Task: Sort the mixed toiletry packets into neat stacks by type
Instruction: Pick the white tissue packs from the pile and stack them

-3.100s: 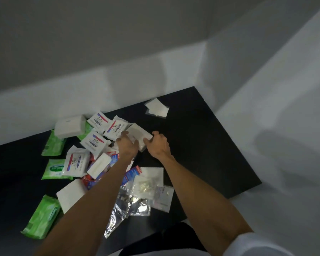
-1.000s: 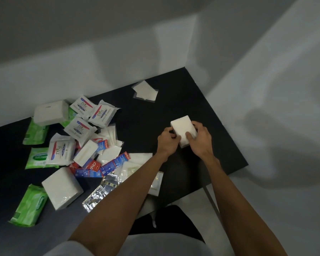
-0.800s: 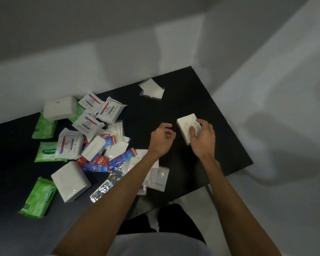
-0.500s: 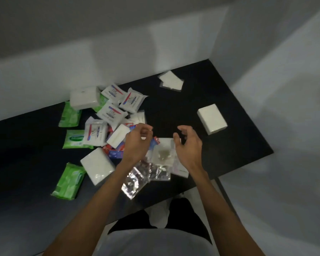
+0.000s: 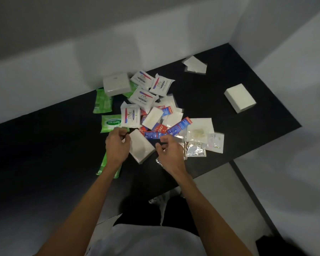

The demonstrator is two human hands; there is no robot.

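Head: white pack [image 5: 240, 97] alone near table [image 5: 257, 133] right edge.

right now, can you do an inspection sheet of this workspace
surface: black table
job's things: mixed pile of Dove sachets, Colgate sachets, green wipes and clear packets; one white pack lies alone at right; another white pack lies between the hands
clutter: nothing seen
grippers: left hand and right hand loosely curled, holding nothing
cables: nothing seen
surroundings: white walls, grey floor
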